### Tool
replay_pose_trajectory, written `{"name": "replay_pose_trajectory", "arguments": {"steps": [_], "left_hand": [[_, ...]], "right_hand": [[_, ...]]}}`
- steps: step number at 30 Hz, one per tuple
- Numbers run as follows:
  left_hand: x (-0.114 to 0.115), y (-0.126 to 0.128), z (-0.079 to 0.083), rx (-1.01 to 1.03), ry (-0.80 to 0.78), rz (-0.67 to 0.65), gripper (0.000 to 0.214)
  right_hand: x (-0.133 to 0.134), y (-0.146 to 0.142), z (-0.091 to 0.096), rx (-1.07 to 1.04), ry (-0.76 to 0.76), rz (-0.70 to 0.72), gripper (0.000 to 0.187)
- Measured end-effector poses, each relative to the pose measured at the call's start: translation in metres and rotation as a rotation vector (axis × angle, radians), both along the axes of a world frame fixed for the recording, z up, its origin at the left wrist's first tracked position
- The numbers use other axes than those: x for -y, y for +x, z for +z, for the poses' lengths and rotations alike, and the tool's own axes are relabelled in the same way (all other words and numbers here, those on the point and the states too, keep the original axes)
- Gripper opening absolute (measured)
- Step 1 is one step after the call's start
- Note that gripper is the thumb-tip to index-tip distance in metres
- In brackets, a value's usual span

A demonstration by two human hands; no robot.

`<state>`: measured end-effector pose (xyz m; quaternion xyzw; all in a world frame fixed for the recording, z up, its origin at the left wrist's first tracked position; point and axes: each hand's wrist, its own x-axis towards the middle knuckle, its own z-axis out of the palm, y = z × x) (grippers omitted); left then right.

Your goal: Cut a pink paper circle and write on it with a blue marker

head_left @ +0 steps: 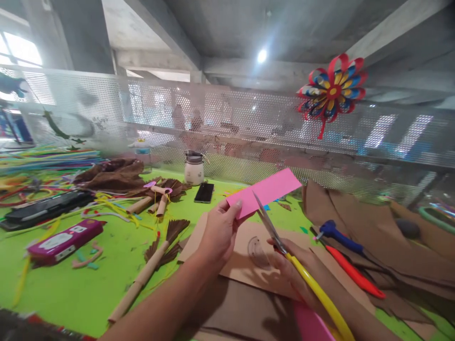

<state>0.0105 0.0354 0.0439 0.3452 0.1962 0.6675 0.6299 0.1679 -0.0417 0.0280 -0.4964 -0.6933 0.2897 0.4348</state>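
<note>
Between the thumb and fingers of my left hand [218, 232] is a strip of pink paper [272, 187], held up over the table at a slant. My right hand [295, 267] grips yellow-handled scissors [313, 286], whose blades point up and left and meet the lower edge of the pink strip. Under both hands lies brown cardboard [245, 260] with a clear protractor [259, 252] on it. More pink paper [311, 322] shows beneath my right forearm.
Left are a rolled-paper stick [142, 279] with brown fringe, a purple case [66, 241] and a phone [204, 192]. A jar [194, 168] stands behind. Right are a blue-handled tool [339, 236], an orange-red tool [353, 272] and brown sheets [355, 213]. A perforated panel [227, 128] borders the table.
</note>
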Motion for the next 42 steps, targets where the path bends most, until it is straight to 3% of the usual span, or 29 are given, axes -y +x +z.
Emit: {"name": "replay_pose_trajectory", "arguments": {"steps": [7, 18, 29, 42], "left_hand": [[0.007, 0.005, -0.002, -0.029, -0.003, -0.04, 0.022], [0.01, 0.009, -0.007, -0.07, -0.02, -0.086, 0.021], [0.013, 0.012, -0.008, -0.071, -0.018, -0.09, 0.014], [0.013, 0.012, -0.008, -0.044, -0.034, -0.118, 0.021]], "right_hand": [[0.001, -0.004, -0.011, 0.059, -0.015, -0.07, 0.062], [0.0, -0.001, -0.019, -0.088, -0.088, -0.064, 0.062], [0.004, 0.003, -0.015, -0.065, -0.117, -0.06, 0.053], [0.001, 0.001, -0.024, -0.065, -0.106, -0.111, 0.062]]}}
